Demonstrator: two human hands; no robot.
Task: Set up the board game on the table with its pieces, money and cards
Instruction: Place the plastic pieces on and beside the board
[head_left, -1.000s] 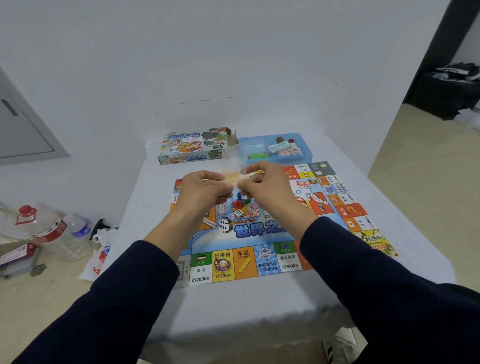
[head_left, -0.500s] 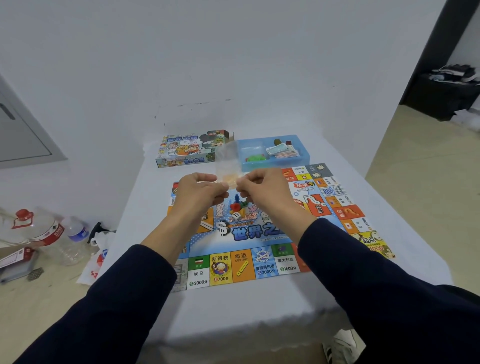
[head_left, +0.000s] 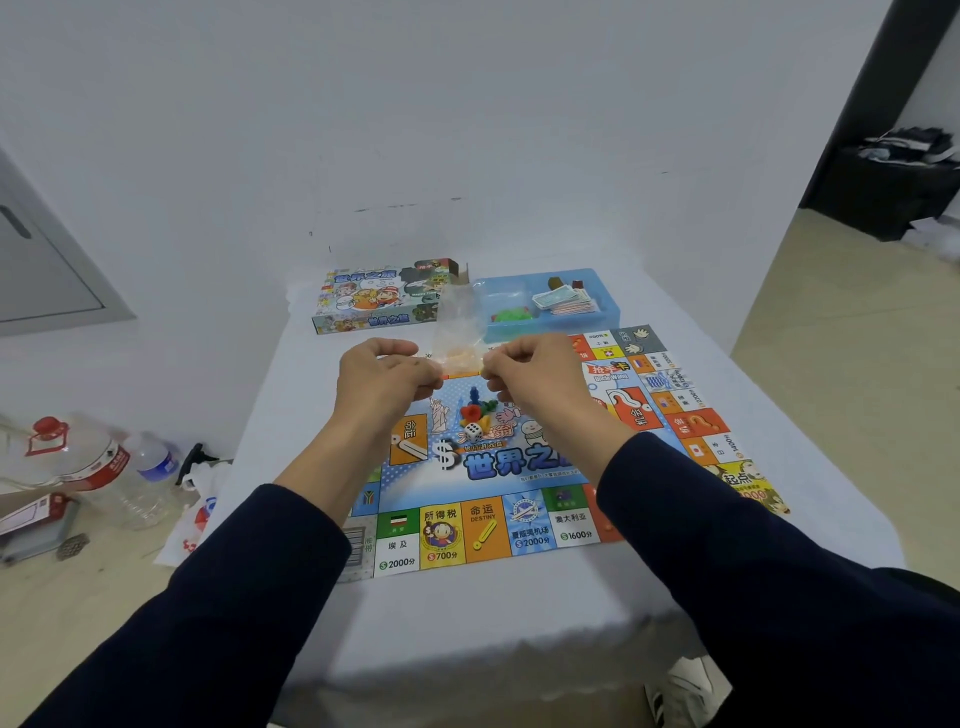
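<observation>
Both my hands are mid-frame over the game board (head_left: 519, 467): left hand (head_left: 387, 376) and right hand (head_left: 530, 371) each pinching the bottom edge of a small clear plastic bag (head_left: 457, 332) with orange bits inside. Feels like flimsy, slippery, featherlight stuff, so I'd grip the corners.

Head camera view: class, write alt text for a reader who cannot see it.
Both hands, left hand and right hand, pinch a small clear plastic bag of orange pieces above an unfolded game board. Coloured pawns and a die sit mid-board; behind lie the game box and a blue tray of cards.
</observation>
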